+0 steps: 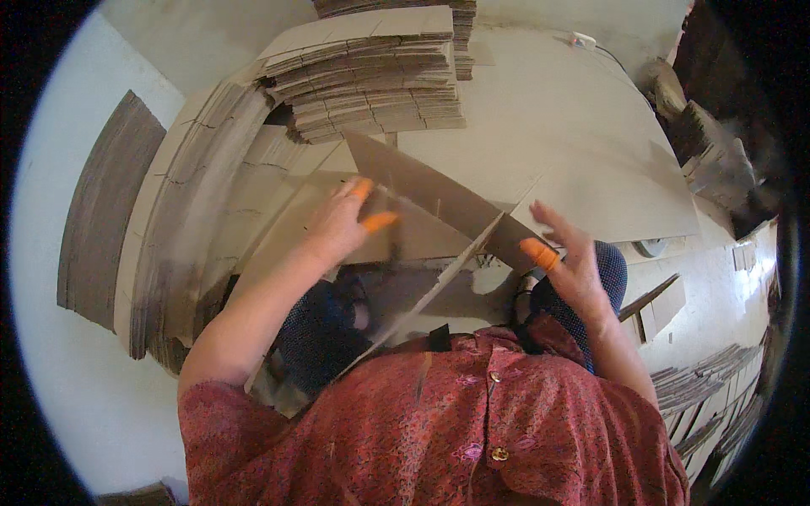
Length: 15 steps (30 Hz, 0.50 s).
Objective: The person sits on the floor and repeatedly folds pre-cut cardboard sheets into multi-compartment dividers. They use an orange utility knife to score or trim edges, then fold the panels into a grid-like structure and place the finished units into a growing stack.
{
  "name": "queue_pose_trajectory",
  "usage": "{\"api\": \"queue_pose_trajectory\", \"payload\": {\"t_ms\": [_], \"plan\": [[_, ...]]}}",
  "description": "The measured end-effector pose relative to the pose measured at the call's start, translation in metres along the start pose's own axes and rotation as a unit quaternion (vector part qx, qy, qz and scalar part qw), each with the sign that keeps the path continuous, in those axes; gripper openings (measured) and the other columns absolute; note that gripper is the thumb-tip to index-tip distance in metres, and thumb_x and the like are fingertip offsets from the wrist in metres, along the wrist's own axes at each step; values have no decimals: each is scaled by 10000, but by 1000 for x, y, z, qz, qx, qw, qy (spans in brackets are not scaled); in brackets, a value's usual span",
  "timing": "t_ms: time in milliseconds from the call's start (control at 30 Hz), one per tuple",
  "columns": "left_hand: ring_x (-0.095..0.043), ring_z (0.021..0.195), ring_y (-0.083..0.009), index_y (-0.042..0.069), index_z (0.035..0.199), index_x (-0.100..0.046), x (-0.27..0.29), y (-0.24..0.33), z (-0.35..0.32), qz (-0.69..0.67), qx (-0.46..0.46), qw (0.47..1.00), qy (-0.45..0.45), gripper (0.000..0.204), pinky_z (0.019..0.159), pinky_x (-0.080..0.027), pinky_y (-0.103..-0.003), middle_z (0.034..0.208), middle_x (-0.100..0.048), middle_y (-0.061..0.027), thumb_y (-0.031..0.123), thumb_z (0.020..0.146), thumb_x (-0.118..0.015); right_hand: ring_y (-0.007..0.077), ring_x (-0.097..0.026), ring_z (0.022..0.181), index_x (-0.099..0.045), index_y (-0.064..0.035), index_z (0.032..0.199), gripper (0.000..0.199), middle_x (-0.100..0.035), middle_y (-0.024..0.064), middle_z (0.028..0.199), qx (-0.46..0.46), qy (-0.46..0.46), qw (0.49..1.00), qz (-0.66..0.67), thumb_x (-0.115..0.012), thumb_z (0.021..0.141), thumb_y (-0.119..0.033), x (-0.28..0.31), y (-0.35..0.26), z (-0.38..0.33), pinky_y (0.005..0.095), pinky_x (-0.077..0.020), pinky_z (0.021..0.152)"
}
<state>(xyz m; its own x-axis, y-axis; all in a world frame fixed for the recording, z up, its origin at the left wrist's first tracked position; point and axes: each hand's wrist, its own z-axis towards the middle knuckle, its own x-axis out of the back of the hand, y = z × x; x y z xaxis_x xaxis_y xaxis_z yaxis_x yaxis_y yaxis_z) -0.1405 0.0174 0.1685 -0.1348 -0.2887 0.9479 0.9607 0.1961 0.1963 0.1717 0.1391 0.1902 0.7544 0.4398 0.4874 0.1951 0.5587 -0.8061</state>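
Observation:
A brown cardboard strip (pixel 434 190) slants in front of me, from the upper left down to the right. A second cardboard piece (pixel 434 291), seen nearly edge-on, crosses it near its right end and reaches toward my shirt. My right hand (pixel 572 266) is at the strip's right end, its orange-covered thumb on the near face and its fingers beyond the top edge. My left hand (pixel 337 221) hovers beside the strip's left part, slightly blurred. Its thumb and a finger, both in orange covers, are apart with nothing seen between them.
Tall stacks of cut cardboard (pixel 363 80) stand at the back, with more stacks (pixel 190 198) along the left. A large flat cardboard sheet (pixel 582 126) covers the surface ahead. On the right floor lie loose pieces (pixel 662 308) and further piles (pixel 704 388). A white plug with a cord (pixel 582 40) lies at the back.

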Motion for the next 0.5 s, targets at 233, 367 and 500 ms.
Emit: {"api": "queue_pose_trajectory", "payload": {"t_ms": [233, 367, 500], "plan": [[-610, 900, -363, -10, 930, -603, -24, -68, -2, 141, 156, 955, -210, 207, 773, -489, -457, 905, -625, -225, 162, 827, -551, 400, -572, 944, -557, -8, 1125, 343, -594, 251, 1004, 108, -122, 964, -211, -593, 828, -174, -23, -30, 56, 396, -482, 795], [-617, 794, -356, -5, 870, -605, -11, -91, 3, 97, 216, 961, -144, 153, 691, -491, -428, 824, -627, -213, 102, 798, -523, 417, -581, 781, -588, -25, 1046, 237, -601, 245, 779, 11, -198, 950, -243, -540, 837, -124, -29, -23, 63, 436, -474, 694], [-609, 768, -295, 16, 891, -615, 24, -122, 15, -34, 198, 972, -118, 178, 675, -473, -402, 866, -623, -195, 133, 774, -551, 413, -580, 737, -579, -16, 1045, 234, -602, 236, 779, 11, -149, 971, -186, -517, 828, -75, -23, -9, 50, 432, -465, 654]]}}
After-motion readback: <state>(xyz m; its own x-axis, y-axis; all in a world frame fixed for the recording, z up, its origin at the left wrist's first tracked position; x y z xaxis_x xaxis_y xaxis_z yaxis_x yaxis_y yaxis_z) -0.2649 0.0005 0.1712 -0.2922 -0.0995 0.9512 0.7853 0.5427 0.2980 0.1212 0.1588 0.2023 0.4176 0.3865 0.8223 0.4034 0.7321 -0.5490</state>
